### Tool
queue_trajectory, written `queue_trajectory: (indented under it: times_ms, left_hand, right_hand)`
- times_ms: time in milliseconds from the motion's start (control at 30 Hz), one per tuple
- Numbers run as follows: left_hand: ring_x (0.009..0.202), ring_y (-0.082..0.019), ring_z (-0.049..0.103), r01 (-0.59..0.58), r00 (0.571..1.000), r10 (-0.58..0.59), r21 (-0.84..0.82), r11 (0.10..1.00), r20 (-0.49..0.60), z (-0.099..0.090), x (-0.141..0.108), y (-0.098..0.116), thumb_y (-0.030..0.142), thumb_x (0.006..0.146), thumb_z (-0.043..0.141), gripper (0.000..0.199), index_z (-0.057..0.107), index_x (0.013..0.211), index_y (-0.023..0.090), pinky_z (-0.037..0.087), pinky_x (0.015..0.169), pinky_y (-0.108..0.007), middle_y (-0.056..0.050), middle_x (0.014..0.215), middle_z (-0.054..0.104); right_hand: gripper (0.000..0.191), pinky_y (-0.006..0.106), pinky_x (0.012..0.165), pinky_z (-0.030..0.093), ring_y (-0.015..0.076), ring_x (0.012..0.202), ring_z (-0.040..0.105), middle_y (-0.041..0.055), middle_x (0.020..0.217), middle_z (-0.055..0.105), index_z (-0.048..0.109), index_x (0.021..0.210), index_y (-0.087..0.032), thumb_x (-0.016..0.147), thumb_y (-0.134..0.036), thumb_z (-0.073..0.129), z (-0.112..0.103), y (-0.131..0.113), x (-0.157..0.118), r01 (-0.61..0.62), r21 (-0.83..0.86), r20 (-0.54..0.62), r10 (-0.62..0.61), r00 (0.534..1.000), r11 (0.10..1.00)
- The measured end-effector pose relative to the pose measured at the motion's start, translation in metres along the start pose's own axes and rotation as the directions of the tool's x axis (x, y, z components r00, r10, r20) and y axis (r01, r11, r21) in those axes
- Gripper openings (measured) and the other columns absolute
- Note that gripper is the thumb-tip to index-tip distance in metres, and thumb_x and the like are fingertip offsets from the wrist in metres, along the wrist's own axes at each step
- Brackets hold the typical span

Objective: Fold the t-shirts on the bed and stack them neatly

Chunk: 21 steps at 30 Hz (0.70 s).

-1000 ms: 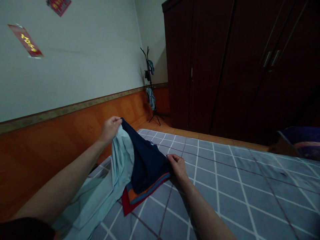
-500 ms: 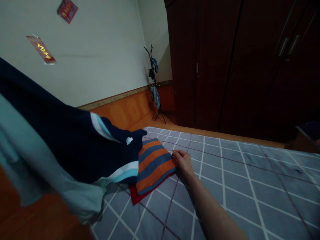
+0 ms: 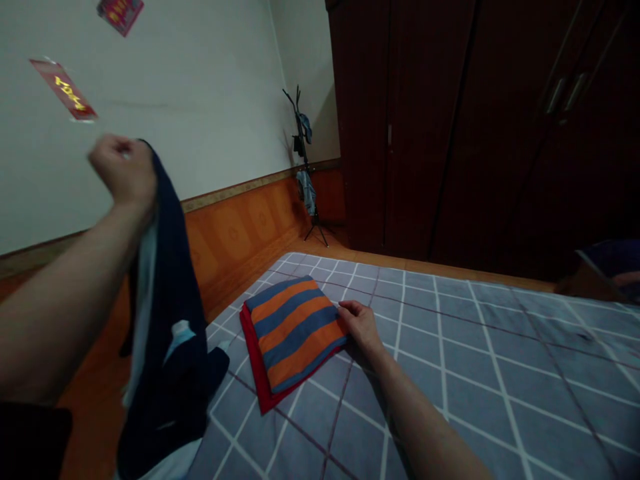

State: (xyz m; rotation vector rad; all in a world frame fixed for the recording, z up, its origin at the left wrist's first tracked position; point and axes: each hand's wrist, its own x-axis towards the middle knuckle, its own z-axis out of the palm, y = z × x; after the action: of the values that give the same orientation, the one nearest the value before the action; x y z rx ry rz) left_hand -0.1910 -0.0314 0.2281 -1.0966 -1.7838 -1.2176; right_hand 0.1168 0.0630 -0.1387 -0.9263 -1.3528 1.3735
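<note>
My left hand (image 3: pixel 126 168) is raised at the left, its fingers closed on a navy garment (image 3: pixel 173 293) with white and light-blue bands. The garment hangs down past the bed's edge, and its lower part lies against the sheet. On the bed is a folded orange and blue-grey striped garment (image 3: pixel 297 327), stacked on a folded red cloth (image 3: pixel 260 380). At the right edge of this stack, my right hand (image 3: pixel 361 325) has its fingers bent together on the striped fabric. Exactly how the fingertips grip it is partly hidden.
A grey checked sheet (image 3: pixel 425 347) covers the bed. Beyond it stand a dark wooden wardrobe (image 3: pixel 415 133) and a black coat rack (image 3: pixel 306 160) with items hanging on it. At the far right is a box-like object (image 3: pixel 585 280). Red paper decorations (image 3: pixel 65 90) are on the wall.
The navy garment has been pulled left off the striped stack and now hangs from my raised left hand, which has come into view. My right hand stays at the stack's edge.
</note>
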Motion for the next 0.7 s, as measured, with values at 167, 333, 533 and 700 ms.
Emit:
queue_trajectory:
  times_ms: [167,333,533,700]
  left_hand:
    - [0.092,-0.018,0.061,-0.221,0.768,0.093,0.127,0.967,0.634,0.1,-0.12,-0.003,0.031,0.089,0.058,0.025,0.062,0.099,0.008,0.048,0.086,-0.037,-0.004,0.094,0.065]
    - [0.094,-0.019,0.061,-0.376,0.427,0.087,0.089,0.922,0.9,0.169,-0.222,-0.017,0.032,0.09,0.057,0.026,0.059,0.109,0.015,0.052,0.082,-0.04,-0.007,0.11,0.061]
    - [0.099,-0.021,0.059,-0.312,0.339,0.021,0.092,0.946,0.941,0.22,-0.25,-0.018,0.035,0.091,0.055,0.028,0.058,0.112,0.016,0.05,0.085,-0.042,-0.008,0.114,0.059]
    - [0.091,-0.02,0.062,-0.163,0.28,-0.026,0.074,0.984,0.96,0.242,-0.262,-0.033,0.038,0.09,0.056,0.03,0.059,0.109,0.015,0.053,0.079,-0.038,-0.006,0.107,0.062]
  right_hand:
    - [0.03,0.032,0.063,0.049,0.0246,0.073,0.066,0.0071,0.074,0.072,0.071,0.084,-0.015,0.064,-0.035,0.061,-0.002,0.003,0.002,0.011,-0.061,0.013,-0.011,1.0,0.998]
    - [0.032,0.032,0.063,0.05,0.0239,0.072,0.066,0.0074,0.074,0.072,0.07,0.086,-0.014,0.066,-0.035,0.059,-0.001,0.004,0.003,0.009,-0.084,0.017,-0.008,1.0,0.996]
    - [0.031,0.031,0.063,0.05,0.023,0.071,0.066,0.007,0.076,0.072,0.07,0.086,-0.014,0.067,-0.034,0.057,0.0,0.003,0.002,0.015,-0.099,0.024,-0.012,1.0,0.995]
    - [0.029,0.031,0.066,0.05,0.0225,0.074,0.066,0.0064,0.079,0.072,0.07,0.087,-0.016,0.068,-0.033,0.056,-0.001,0.004,0.003,0.018,-0.114,0.029,-0.015,0.999,0.993]
